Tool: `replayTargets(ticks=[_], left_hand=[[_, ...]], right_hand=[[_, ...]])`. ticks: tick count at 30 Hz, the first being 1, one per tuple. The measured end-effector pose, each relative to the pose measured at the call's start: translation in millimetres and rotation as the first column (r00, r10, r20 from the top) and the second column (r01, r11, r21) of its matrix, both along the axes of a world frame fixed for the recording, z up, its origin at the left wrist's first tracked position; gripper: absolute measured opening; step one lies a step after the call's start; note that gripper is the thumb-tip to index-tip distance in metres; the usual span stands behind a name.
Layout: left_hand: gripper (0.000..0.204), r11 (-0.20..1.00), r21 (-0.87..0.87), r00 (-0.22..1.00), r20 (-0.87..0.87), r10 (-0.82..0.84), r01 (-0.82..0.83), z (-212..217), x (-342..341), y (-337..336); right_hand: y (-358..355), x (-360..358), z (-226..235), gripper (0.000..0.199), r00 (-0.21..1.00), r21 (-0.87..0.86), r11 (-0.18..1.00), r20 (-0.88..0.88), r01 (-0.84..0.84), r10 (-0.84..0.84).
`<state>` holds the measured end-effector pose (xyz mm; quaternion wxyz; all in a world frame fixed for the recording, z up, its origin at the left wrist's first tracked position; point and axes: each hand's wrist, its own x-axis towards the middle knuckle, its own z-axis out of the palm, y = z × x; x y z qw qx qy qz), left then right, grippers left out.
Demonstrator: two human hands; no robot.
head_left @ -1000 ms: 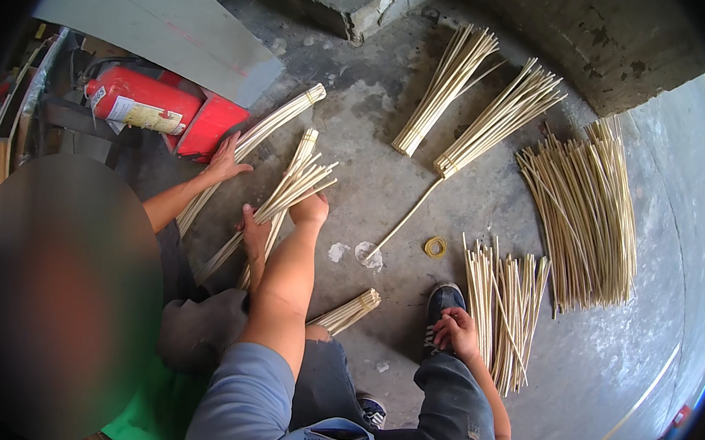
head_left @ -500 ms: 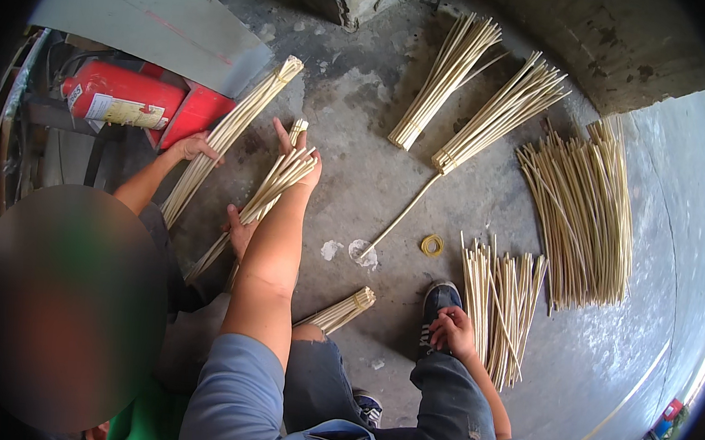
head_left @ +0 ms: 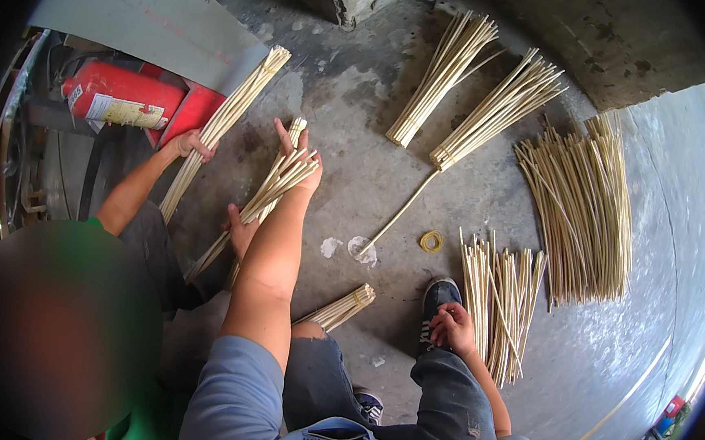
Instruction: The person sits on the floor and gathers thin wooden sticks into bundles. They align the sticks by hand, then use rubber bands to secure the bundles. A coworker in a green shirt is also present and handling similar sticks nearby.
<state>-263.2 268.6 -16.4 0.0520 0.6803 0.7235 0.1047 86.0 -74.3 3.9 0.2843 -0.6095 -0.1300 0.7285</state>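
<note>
My left hand (head_left: 310, 174) reaches out at the left, its fingers round a bundle of thin pale wooden sticks (head_left: 277, 184). One finger points up beside the end of another stick bundle (head_left: 297, 126), which crosses beneath; its lower part is hidden. A co-worker's hand (head_left: 241, 233) grips the sticks lower down, partly covered by my forearm. Farther left, the co-worker's other hand (head_left: 193, 144) holds a longer stick bundle (head_left: 234, 107) at a slant. My right hand (head_left: 453, 328) lies over my knee with curled fingers, nothing visible in it, near loose sticks (head_left: 503, 308).
On the concrete floor lie two fanned stick bundles (head_left: 440, 83), a large stick pile (head_left: 578, 215) at right, and a yellow ring of bands (head_left: 431, 241). A short bundle (head_left: 346, 308) is by my left knee. A red fire extinguisher (head_left: 124, 94) stands beyond the co-worker.
The co-worker's longer bundle has shifted a little left and up, and the co-worker's head has moved lower. My hands have stayed in place.
</note>
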Motion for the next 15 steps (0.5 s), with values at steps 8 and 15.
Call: replayTargets(ticks=[8,15], left_hand=[[0.055,1.000,-0.017,1.000,-0.026,-0.017,0.016,5.2,6.0,-4.5],[0.056,0.999,-0.053,0.998,-0.061,-0.012,0.009,6.8,5.5,-8.5]], right_hand=[[-0.3,5.0,0.4,0.019,1.000,0.003,1.000,0.000,-0.010,0.010],[-2.2,4.9,-0.9,0.020,1.000,0.018,1.000,-0.014,-0.009,0.009]])
